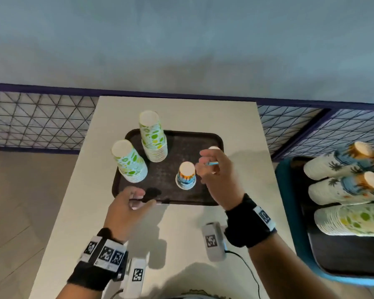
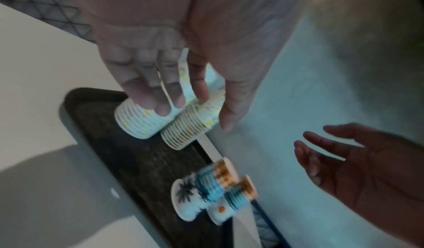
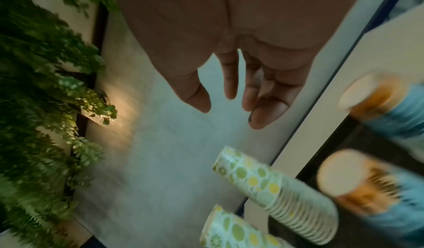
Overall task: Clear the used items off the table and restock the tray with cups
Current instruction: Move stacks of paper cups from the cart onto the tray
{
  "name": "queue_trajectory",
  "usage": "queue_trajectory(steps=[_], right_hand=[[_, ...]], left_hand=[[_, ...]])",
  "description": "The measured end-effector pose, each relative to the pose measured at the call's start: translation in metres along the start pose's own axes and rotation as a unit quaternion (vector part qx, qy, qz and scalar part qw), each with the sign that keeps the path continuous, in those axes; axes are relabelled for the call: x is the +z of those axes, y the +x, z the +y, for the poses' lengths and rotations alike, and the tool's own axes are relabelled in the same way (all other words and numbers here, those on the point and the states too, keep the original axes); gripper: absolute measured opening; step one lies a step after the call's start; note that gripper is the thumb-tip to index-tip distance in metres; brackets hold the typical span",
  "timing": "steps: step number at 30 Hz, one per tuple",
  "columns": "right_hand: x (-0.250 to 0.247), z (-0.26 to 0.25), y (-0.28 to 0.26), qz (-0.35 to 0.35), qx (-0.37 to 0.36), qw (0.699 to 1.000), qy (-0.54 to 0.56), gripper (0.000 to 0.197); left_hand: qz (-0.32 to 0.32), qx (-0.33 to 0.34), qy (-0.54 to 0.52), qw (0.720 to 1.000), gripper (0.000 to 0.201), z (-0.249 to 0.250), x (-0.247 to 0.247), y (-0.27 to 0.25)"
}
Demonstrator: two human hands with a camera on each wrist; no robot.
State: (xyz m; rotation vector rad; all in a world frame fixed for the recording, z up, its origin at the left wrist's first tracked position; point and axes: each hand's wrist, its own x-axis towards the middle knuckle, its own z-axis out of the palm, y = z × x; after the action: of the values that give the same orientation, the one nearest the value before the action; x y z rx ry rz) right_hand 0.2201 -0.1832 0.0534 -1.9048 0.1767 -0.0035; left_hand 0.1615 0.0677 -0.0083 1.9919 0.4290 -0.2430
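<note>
- Head view: dark tray [image 1: 216, 137] on white table [image 1: 181, 234], four upside-down stacks on it. Two lime-print cup stacks [image 1: 153, 137] at far/left part; one palm-print stack [image 1: 186, 175] mid-tray; a second one mostly hidden behind right hand [image 1: 214, 169], only its white top showing.
- Right hand above tray's right side, fingers loosely bent, nothing clearly gripped. Thin blue streak by fingers, can't tell what.
- Left hand [image 1: 127, 203] at tray's near-left edge, fingers relaxed, empty, no grip on tray rim visible.
- More cup stacks lying in teal bin [image 1: 287, 190] to the right, off the table.
- Left wrist view: blurred. Left-hand fingers [image 2: 160, 88] spread, holding nothing; lime stacks in line beyond them, contact unclear. Both palm-print stacks [image 2: 206, 188] standing side by side on tray, touching or nearly so. Right hand [image 2: 355, 161] wide, palm up-ish, apart from cups.
- Right wrist view: blurred. Right-hand fingers [image 3: 263, 98] straight, empty; lime stacks [image 3: 275, 188] and palm-print stacks [image 3: 367, 188] below on tray. Green plants [image 3: 45, 88] at left.
- Step, by judgement: restock phase, no used items seen on table; stacks set down, hands free.
- Next move prob. calls for: reach to teal bin for another stack, grip around the middle, keep upright, set on bare tray area w/o knocking neighbours.
</note>
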Motion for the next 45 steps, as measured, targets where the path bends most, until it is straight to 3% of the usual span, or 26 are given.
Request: queue_trajectory(steps=[3, 7, 12, 15, 18, 21, 26, 29, 35, 45], right_hand=[[-0.068, 0.031, -0.036, 0.011, -0.002, 1.0, -0.004, 0.009], [-0.163, 0.089, -0.086, 0.04, 0.076, 0.996, -0.034, 0.013], [-0.268, 0.184, -0.137, 0.092, 0.189, 0.973, -0.097, 0.016], [-0.316, 0.234, -0.161, 0.107, 0.261, 0.954, -0.097, 0.004], [-0.351, 0.276, -0.17, 0.142, 0.296, 0.942, -0.074, 0.024], [-0.369, 0.283, -0.163, 0.166, 0.304, 0.935, -0.072, 0.046], [-0.378, 0.28, -0.132, 0.146, 0.268, 0.949, -0.077, 0.095], [-0.377, 0.278, -0.118, 0.131, 0.266, 0.951, -0.094, 0.1], [-0.371, 0.282, -0.106, 0.127, 0.245, 0.956, -0.103, 0.099], [-0.361, 0.292, -0.089, 0.107, 0.204, 0.971, -0.064, 0.112]], left_hand=[[-0.056, 0.06, 0.016, 0.996, 0.026, 0.025, 0.035, -0.029], [-0.129, 0.135, 0.052, 0.981, 0.023, 0.07, 0.107, -0.06], [-0.203, 0.2, 0.042, 0.958, 0.043, 0.126, 0.217, -0.09], [-0.245, 0.239, 0.052, 0.938, 0.061, 0.16, 0.282, -0.109], [-0.273, 0.289, 0.072, 0.915, 0.077, 0.194, 0.341, -0.129], [-0.284, 0.347, 0.114, 0.887, 0.087, 0.224, 0.39, -0.144], [-0.275, 0.408, 0.201, 0.847, 0.095, 0.25, 0.462, -0.147], [-0.274, 0.401, 0.261, 0.834, 0.092, 0.259, 0.487, -0.147], [-0.265, 0.359, 0.245, 0.861, 0.067, 0.254, 0.496, -0.148], [-0.255, 0.326, 0.179, 0.893, 0.066, 0.24, 0.463, -0.13]])
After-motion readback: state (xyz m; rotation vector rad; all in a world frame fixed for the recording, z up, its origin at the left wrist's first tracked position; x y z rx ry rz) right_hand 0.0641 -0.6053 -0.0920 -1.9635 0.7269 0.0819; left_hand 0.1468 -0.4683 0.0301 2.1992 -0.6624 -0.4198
